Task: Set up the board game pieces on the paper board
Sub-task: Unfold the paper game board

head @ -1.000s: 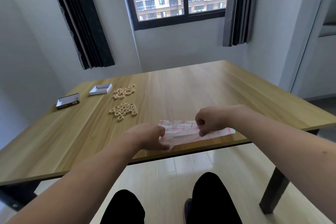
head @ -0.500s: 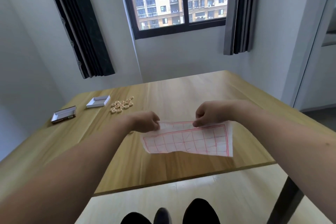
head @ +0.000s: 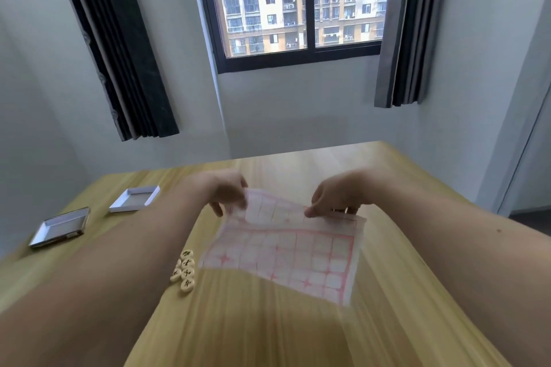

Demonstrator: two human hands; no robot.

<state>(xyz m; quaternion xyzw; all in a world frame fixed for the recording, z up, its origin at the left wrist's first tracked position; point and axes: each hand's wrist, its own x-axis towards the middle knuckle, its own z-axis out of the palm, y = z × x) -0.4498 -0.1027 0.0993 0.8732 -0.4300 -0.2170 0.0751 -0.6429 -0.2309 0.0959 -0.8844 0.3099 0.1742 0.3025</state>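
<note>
Nearest the camera, the two bare forearms reached forward over the wooden table (head: pixel 268 331), its grain smeared by motion blur. Just past the left forearm lay a small cluster of round pale game pieces (head: pixel 184 271) with dark marks on top, resting on the table just left of the paper; the forearm may have hidden more of them, that could not be told.

Beyond them hung the paper board (head: pixel 286 250), a thin sheet printed with a red grid, held up off the table and tilted, its near edge drooping free and its far part folded or curled over toward the hands. The left hand (head: pixel 223 195) pinched the sheet's far left corner between thumb and curled fingers. The right hand (head: pixel 337 199) pinched the far edge further right, thumb tip showing on the paper and the other fingers curled behind it.

Judged from this, the step in hand was opening out the board, with no piece placed on it yet. The next move would call for drawing the hands apart to flatten the fold, then lowering the sheet flat on bare tabletop clear of the pieces, gently, since such thin paper would crease or tear readily.

Farther off on the left sat two shallow open box halves (head: pixel 61 228) (head: pixel 134 198), and beyond the table's far edge a window (head: pixel 301 3) between dark curtains
</note>
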